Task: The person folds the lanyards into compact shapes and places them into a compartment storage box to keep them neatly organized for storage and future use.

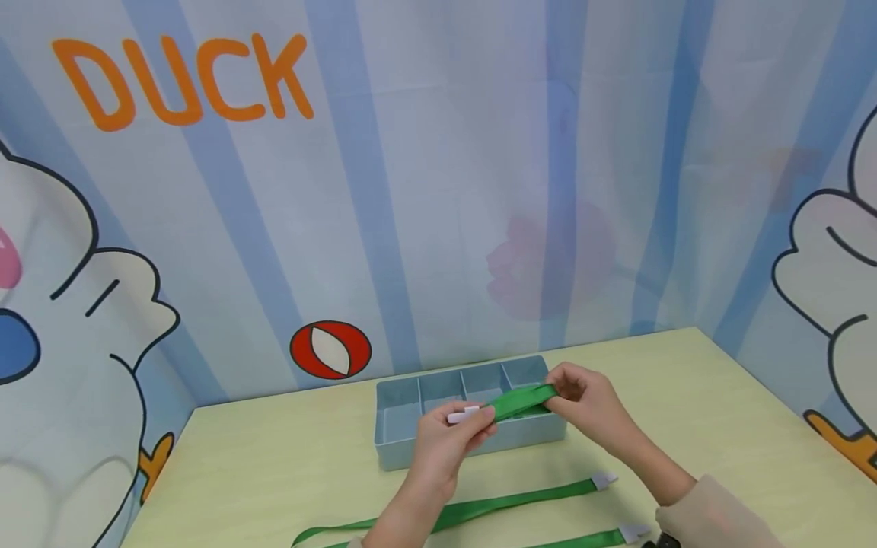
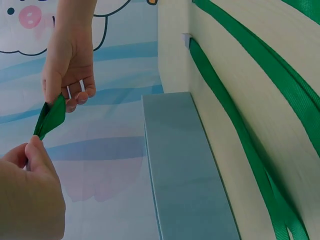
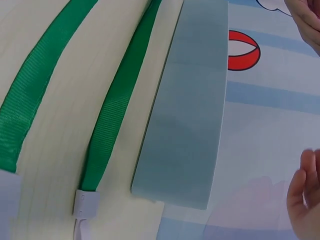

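Observation:
A folded green lanyard [image 1: 518, 402] stretches between both hands, overlapping the compartment box in the head view. My left hand [image 1: 441, 444] pinches one end of it between thumb and fingers, with a white plastic clip [image 1: 463, 415] sticking out there. At the other end, my right hand [image 1: 594, 401] pinches the fold. From the left wrist, the bundled ribbon [image 2: 53, 116] shows between the left hand [image 2: 32, 192] and the right hand [image 2: 70, 67]. The right wrist view catches only part of the right hand [image 3: 306, 197] at its edge; the held lanyard is out of frame.
A blue-grey box [image 1: 473, 439] with several compartments stands near the back of the pale table [image 1: 274, 449]. In front of it lie green lanyards [image 1: 521, 501] with white clips [image 1: 604, 480], partly hidden by the left forearm. A printed curtain [image 1: 438, 190] hangs behind.

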`<state>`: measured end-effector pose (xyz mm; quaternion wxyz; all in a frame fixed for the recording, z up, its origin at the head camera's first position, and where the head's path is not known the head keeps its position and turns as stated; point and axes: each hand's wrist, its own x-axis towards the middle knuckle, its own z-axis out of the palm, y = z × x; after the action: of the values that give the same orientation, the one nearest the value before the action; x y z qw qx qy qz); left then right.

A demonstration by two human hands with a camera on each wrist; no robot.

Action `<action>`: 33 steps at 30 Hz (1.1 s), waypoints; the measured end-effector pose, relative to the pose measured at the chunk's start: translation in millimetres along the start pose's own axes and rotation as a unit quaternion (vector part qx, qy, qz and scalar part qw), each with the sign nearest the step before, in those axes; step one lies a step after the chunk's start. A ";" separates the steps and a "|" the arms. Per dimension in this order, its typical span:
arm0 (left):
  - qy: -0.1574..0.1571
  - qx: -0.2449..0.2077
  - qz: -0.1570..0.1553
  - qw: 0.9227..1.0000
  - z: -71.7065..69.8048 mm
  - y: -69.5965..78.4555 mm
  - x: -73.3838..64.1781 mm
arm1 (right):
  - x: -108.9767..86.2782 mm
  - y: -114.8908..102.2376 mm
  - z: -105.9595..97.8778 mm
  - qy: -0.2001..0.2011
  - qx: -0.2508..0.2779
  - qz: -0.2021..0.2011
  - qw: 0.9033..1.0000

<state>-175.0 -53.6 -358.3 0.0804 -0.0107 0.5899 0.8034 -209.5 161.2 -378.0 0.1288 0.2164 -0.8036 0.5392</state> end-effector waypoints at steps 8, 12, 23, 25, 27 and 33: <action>0.007 0.008 -0.007 1.000 7.2 -10.0 -2.1 | -1.3 -3.5 12.2 0.112 -0.128 -0.049 0.984; 0.005 0.007 -0.005 1.000 9.0 -13.3 -2.4 | -2.0 -5.2 13.9 0.127 -0.162 -0.039 0.978; -0.008 0.024 0.001 1.000 -4.5 -6.6 4.5 | -1.7 -8.9 -2.8 -0.099 0.040 -0.017 0.994; -0.007 0.025 0.001 1.000 -7.6 -5.4 5.8 | -2.0 -10.1 -7.4 -0.151 0.076 0.002 0.986; -0.005 0.025 0.002 1.000 -10.2 -4.3 7.0 | -2.7 -10.6 -12.3 -0.186 0.100 0.016 0.977; -0.001 0.038 0.007 0.999 -13.9 -0.8 9.0 | -5.1 -9.1 -24.0 -0.241 0.189 0.017 0.952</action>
<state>-184.8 -65.5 -364.2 0.0759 -0.0033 0.6197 0.7811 -201.3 181.4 -363.7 -0.1207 0.3467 -0.6979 0.6150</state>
